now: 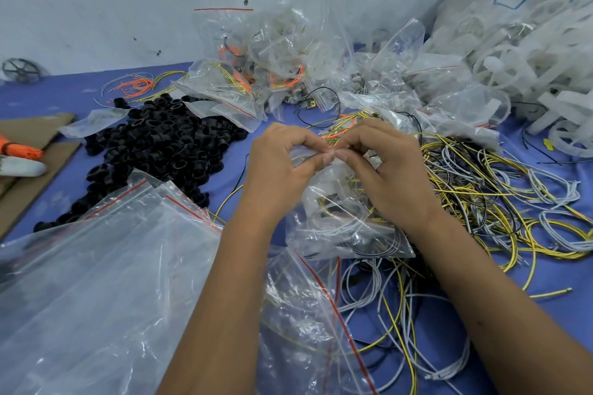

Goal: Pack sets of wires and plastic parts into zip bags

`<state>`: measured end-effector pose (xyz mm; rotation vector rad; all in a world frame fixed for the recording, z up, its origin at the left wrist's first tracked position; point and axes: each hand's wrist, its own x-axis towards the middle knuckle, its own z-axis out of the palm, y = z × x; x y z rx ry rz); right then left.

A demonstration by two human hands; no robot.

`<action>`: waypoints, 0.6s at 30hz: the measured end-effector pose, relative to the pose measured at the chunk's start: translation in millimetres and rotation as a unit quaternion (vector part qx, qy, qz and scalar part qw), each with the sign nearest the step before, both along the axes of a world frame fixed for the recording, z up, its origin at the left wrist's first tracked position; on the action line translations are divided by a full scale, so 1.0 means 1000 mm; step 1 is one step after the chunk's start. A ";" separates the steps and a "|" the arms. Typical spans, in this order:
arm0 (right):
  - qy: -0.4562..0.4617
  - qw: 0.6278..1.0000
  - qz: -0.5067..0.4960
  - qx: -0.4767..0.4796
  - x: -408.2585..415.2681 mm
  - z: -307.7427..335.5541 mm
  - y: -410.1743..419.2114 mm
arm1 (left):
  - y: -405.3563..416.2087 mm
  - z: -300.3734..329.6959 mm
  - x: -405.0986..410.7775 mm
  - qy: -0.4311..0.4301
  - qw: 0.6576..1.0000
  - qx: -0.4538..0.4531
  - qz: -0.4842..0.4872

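— Empty zip bags (106, 282) lie nearest us, a loose stack at the near left corner of the table (449, 346), red strips along their mouths.

— And the one being packed?

— Just beyond, in the middle. A filled zip bag (340, 221) with white plastic and coiled wires inside hangs from both hands. The left hand (282, 163) and the right hand (385, 163) meet at its top edge, thumbs and forefingers of each pinching the seal, fingertips almost touching.

— So neither hand is loose?

— No, both are curled tight on the bag's mouth.

— What's around it?

— Under and to the right, a tangle of loose wires (481, 202), yellow, grey and black, spreads toward the right edge and the near edge. To the left, a heap of black plastic rings (154, 144). Behind the hands, toward the far edge, a pile of packed bags (272, 67) with orange and yellow wires showing through. At the far right corner, white plastic parts (519, 58) spill from a big sack. Cardboard (29, 170) lies at the left edge.
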<state>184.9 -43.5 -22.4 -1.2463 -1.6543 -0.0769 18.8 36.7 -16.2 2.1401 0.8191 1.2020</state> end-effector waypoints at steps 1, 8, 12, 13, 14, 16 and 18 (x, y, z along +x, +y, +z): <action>0.003 1.000 0.001 0.002 0.000 0.000 0.000 | 0.001 0.000 -0.002 0.002 1.000 -0.006 0.001; 0.000 1.000 -0.009 0.002 0.000 0.000 0.001 | 0.003 -0.002 -0.002 0.034 0.999 0.023 -0.002; -0.006 1.000 -0.007 -0.004 0.001 0.000 0.000 | 0.005 -0.004 -0.002 0.022 0.999 0.035 -0.013; -0.011 1.000 -0.008 -0.004 0.001 0.000 0.000 | 0.005 -0.004 -0.001 0.020 0.999 0.036 -0.016; -0.014 1.000 -0.010 -0.002 0.001 0.000 0.001 | 0.005 -0.005 0.000 0.018 0.999 0.037 -0.019; -0.016 1.000 -0.015 0.000 0.001 0.000 0.001 | 0.006 -0.005 0.002 0.016 0.999 0.039 -0.024; -0.015 1.000 -0.020 -0.001 0.001 0.000 0.001 | 0.006 -0.006 0.002 0.016 0.999 0.035 -0.028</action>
